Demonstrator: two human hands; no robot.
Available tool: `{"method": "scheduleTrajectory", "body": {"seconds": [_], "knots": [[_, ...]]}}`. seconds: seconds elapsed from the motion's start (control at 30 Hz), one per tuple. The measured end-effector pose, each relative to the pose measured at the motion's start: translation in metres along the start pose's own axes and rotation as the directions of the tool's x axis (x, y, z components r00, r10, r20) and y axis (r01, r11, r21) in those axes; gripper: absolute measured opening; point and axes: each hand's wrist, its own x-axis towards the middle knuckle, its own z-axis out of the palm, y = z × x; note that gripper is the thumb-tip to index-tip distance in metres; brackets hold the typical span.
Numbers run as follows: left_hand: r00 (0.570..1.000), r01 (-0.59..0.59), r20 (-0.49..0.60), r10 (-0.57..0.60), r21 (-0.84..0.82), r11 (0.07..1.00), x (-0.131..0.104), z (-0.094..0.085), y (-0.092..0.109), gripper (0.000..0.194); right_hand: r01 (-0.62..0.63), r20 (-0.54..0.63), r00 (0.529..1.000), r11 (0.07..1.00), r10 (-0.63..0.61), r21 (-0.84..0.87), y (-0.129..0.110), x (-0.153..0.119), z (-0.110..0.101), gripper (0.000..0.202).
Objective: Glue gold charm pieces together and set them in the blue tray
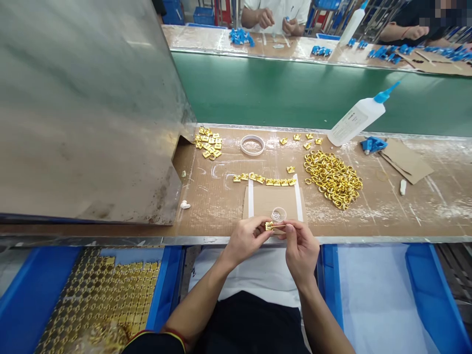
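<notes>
Gold-coloured metal is gripped at the near edge of the workbench (217, 196): one small square piece (269, 226) is pinched between the thumb and fingers of the left hand (248, 240). By the closed fingertips of the right hand (301, 248) a thin stick (279, 225) is held, its end pointed at the piece; whether the two are touching cannot be told.

Just beyond the hands, a clear round dish (279, 214) with a whitish swirl in it is set on a cardboard sheet (271, 196), which is crossed near its sides by two white strips (250, 196). Along the sheet's far edge, more gold pieces (276, 182) are lined up in a row that is extended past it on the left. To the right, gold rings (334, 179) are heaped. Farther back, a white hoop (252, 145) is laid flat between a cluster of gold pieces (209, 142) and a few scattered ones (297, 137). A tilted white bottle (356, 120) with a blue nozzle is seen near a crumpled blue item (373, 144).

The left side is filled by a metal housing (81, 108). Below the bench, gold pieces are arranged in rows inside the left blue crate (171, 280); the right blue crate (424, 280) is lined with white sheeting (376, 295). Beyond a green surface (258, 83), blue items (241, 37) are spread before two other people, by whom another bench (206, 42) is occupied.
</notes>
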Motion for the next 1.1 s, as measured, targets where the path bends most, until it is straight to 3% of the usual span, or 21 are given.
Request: {"method": "scheduleTrajectory", "body": {"seconds": [0.47,0.83,1.1], "knots": [[1.000,0.001,0.006,-0.002,0.040,0.999,0.0001,-0.0005,-0.0007,0.018,0.177,0.024,0.984,0.969,-0.175,-0.175,-0.0040,0.0022,0.0014,0.018],[0.999,-0.044,-0.007,0.045,0.029,0.999,-0.0007,0.0010,-0.0047,0.015,0.235,0.041,0.972,0.940,-0.232,-0.246,0.0023,0.0003,0.0029,0.019],[0.997,-0.076,-0.017,0.077,0.045,0.996,-0.0005,0.0011,-0.0051,0.013,0.206,0.031,0.978,0.946,-0.204,-0.251,0.0019,0.0006,0.0023,0.027]]}}
